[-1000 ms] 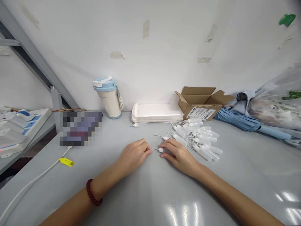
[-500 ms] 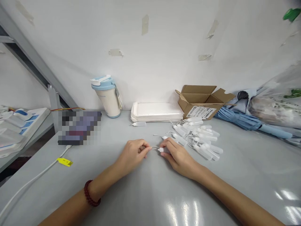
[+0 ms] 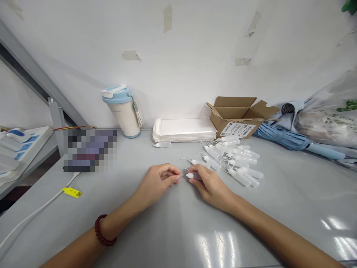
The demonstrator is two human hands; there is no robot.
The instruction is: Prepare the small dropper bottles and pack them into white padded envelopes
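Note:
Between thumb and fingers, my right hand (image 3: 209, 183) grips a small translucent needle-tip bottle (image 3: 192, 175) lying sideways, its fine tip pointing left. My left hand (image 3: 161, 180) is pinched on the end of the thin clear cap tube (image 3: 184, 169), which curves from the bottle's neck. The tube's far end is hidden by my fingertips. Just beyond my right hand lies a loose pile of similar bottles (image 3: 241, 160), several with thin tubes at their necks. One separate bottle (image 3: 163, 144) lies before a stack of white padded envelopes (image 3: 185, 128).
An open cardboard box (image 3: 237, 121) stands behind the pile, with a folded blue umbrella (image 3: 287, 136) and a clear plastic bag (image 3: 329, 119) to its right. On the left are a tumbler (image 3: 122, 111), a blurred-out phone (image 3: 90, 150) and a white cable (image 3: 36, 212) with a yellow tag.
My left fingers have closed on the cap tube and bent it into an arc near the needle tip. My right hand keeps hold of the bottle. The view has shifted slightly.

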